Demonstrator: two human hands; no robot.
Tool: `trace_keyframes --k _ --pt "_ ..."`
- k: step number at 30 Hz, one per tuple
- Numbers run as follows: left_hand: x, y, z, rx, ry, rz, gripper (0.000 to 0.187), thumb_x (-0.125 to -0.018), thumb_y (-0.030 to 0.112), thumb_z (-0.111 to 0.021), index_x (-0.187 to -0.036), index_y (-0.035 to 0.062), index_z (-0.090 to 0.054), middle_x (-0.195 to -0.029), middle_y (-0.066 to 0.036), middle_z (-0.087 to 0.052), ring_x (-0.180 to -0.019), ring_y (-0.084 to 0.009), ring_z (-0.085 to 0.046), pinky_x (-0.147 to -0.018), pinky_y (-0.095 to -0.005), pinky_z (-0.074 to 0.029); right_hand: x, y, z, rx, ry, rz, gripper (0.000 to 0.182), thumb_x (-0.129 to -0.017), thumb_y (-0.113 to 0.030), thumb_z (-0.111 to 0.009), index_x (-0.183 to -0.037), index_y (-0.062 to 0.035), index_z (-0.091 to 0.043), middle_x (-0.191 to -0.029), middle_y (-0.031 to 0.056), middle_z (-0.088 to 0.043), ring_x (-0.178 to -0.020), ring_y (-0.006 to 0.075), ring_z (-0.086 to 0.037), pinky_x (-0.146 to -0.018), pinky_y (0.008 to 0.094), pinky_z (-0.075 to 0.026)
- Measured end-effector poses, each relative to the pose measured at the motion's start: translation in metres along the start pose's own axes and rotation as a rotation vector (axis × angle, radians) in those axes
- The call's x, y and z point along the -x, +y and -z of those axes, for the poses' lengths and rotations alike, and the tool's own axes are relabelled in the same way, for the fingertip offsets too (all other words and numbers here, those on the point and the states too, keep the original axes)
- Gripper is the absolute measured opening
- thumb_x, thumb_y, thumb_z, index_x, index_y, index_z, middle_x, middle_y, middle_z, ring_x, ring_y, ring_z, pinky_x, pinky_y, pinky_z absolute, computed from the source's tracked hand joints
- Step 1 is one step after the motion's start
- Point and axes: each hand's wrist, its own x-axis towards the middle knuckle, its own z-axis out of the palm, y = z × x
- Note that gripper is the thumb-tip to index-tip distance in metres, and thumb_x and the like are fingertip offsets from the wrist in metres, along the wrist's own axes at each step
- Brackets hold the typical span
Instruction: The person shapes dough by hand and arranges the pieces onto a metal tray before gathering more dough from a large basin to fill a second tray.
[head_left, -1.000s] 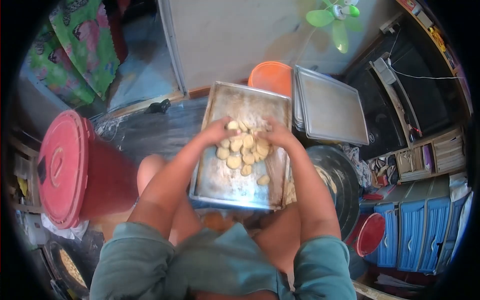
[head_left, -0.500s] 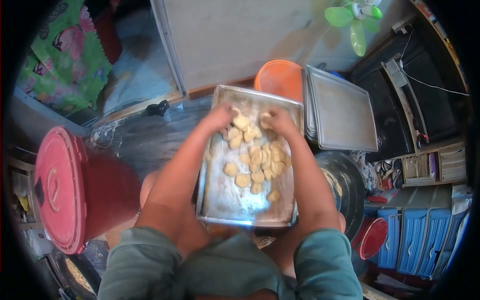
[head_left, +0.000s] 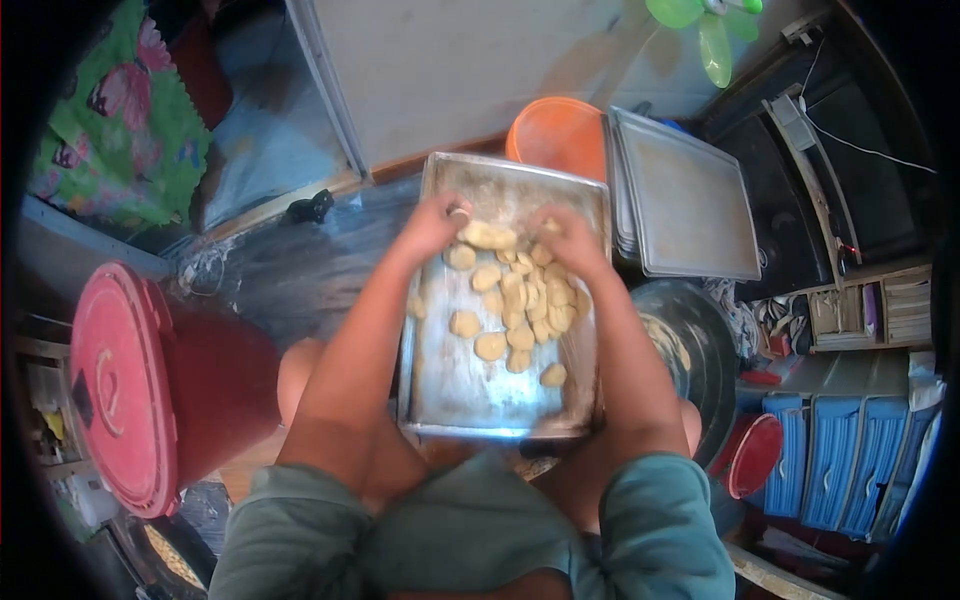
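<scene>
A floured metal baking tray point(head_left: 450, 385) lies in front of me over my knees. Several pale dough pieces point(head_left: 515, 305) are heaped on its middle and right part. My left hand point(head_left: 432, 222) is at the far end of the heap, fingers curled on a dough piece point(head_left: 458, 213). On the right side of the same end, my right hand point(head_left: 562, 235) rests on the pieces, fingers bent over them. A longer piece of dough point(head_left: 490, 236) lies between the two hands.
A stack of empty trays point(head_left: 685, 200) lies to the right, with an orange bowl point(head_left: 555, 135) behind it. There is a dark round pan point(head_left: 695, 355) at my right knee, a red lidded bucket point(head_left: 150, 385) at left, blue drawers point(head_left: 835, 450) at right.
Both hands have moved from the middle of the tray toward its far end. The dough pieces, bunched between the hands before, now lie spread down the tray.
</scene>
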Motion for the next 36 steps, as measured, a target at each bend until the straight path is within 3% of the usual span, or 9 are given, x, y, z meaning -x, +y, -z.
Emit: trace_keyframes --k 4,6,12,15,23,25,27,33,36 --pt "0.008 -0.024 -0.005 -0.404 0.122 -0.377 0.028 -0.077 0.011 -0.067 -0.103 0.0039 -0.06 -0.104 -0.014 -0.06 -0.094 -0.0292 -0.06 -0.083 -0.0368 -0.048 0.01 0.012 0.01 -0.001 0.14 0.098 0.034 -0.074 -0.02 -0.069 -0.105 -0.0093 -0.064 -0.114 0.0119 -0.061 -0.111 0.0279 -0.054 -0.096 0.0361 -0.04" --pt "0.016 -0.02 -0.008 -0.548 0.139 -0.566 0.03 -0.076 0.011 -0.069 -0.103 0.0036 -0.06 -0.109 -0.013 -0.059 -0.099 -0.0284 -0.058 -0.089 -0.0371 -0.046 0.018 0.008 -0.002 0.453 0.057 0.126 0.042 -0.072 -0.029 -0.071 -0.11 -0.0116 -0.063 -0.12 0.0121 -0.059 -0.118 0.0287 -0.049 -0.103 0.0434 -0.032" --pt "0.032 0.013 -0.018 -0.452 -0.045 -0.277 0.033 -0.073 0.013 -0.073 -0.103 0.0069 -0.059 -0.101 -0.012 -0.061 -0.095 -0.0263 -0.06 -0.08 -0.0356 -0.048 0.017 -0.026 -0.024 0.376 0.022 0.155 0.057 -0.072 -0.022 -0.075 -0.124 -0.0098 -0.055 -0.113 0.0156 -0.062 -0.111 0.0299 -0.056 -0.098 0.0414 -0.04" --pt "0.032 0.027 -0.023 0.137 -0.142 -0.077 0.027 -0.081 0.019 -0.068 -0.103 0.0083 -0.058 -0.101 -0.006 -0.06 -0.095 -0.0205 -0.058 -0.08 -0.0358 -0.049 0.016 -0.056 -0.031 -0.102 0.041 0.309 0.052 -0.076 -0.009 -0.067 -0.125 -0.005 -0.051 -0.111 0.0149 -0.061 -0.102 0.0259 -0.059 -0.088 0.0347 -0.047" --pt "0.026 0.04 -0.028 0.706 0.188 0.055 0.024 -0.088 0.03 -0.058 -0.104 0.0128 -0.056 -0.102 -0.004 -0.06 -0.091 -0.018 -0.056 -0.077 -0.0369 -0.046 -0.001 -0.036 -0.022 -0.714 0.284 -0.008 0.037 -0.084 -0.012 -0.065 -0.119 -0.0037 -0.057 -0.105 0.007 -0.061 -0.084 0.0147 -0.061 -0.075 0.028 -0.05" --pt "0.016 0.033 -0.019 0.669 0.171 0.066 0.026 -0.088 0.031 -0.059 -0.108 0.0139 -0.055 -0.102 -0.003 -0.06 -0.092 -0.0178 -0.056 -0.074 -0.0368 -0.045 -0.007 -0.034 -0.024 -0.808 0.458 0.019 0.038 -0.084 -0.015 -0.067 -0.119 -0.0038 -0.058 -0.107 0.0077 -0.061 -0.088 0.0167 -0.061 -0.079 0.0292 -0.049" --pt "0.014 0.031 -0.016 0.635 0.157 0.079 0.029 -0.089 0.032 -0.06 -0.111 0.015 -0.054 -0.103 -0.002 -0.06 -0.092 -0.0177 -0.055 -0.072 -0.0366 -0.044 -0.012 -0.035 -0.022 -0.14 0.291 0.122 0.044 -0.083 -0.02 -0.069 -0.122 -0.0045 -0.056 -0.112 0.0092 -0.061 -0.097 0.022 -0.06 -0.088 0.0328 -0.047" --pt "0.021 0.042 -0.024 0.59 0.118 0.079 0.046 -0.087 0.038 -0.062 -0.124 0.0127 -0.051 -0.122 -0.007 -0.053 -0.109 -0.0207 -0.049 -0.085 -0.0385 -0.043 -0.028 -0.062 -0.027 -0.026 -0.005 0.108 0.046 -0.084 -0.026 -0.067 -0.122 -0.0045 -0.057 -0.108 0.0103 -0.063 -0.101 0.0251 -0.059 -0.093 0.0351 -0.044" --pt "0.008 0.028 -0.007 0.388 -0.222 0.05 0.048 -0.087 0.036 -0.064 -0.126 0.0125 -0.051 -0.126 -0.008 -0.05 -0.115 -0.0217 -0.045 -0.089 -0.038 -0.042 -0.043 -0.042 -0.026 -0.619 0.249 -0.095 0.045 -0.085 -0.032 -0.066 -0.119 -0.0034 -0.058 -0.101 0.0114 -0.064 -0.1 0.0265 -0.059 -0.094 0.0362 -0.043"
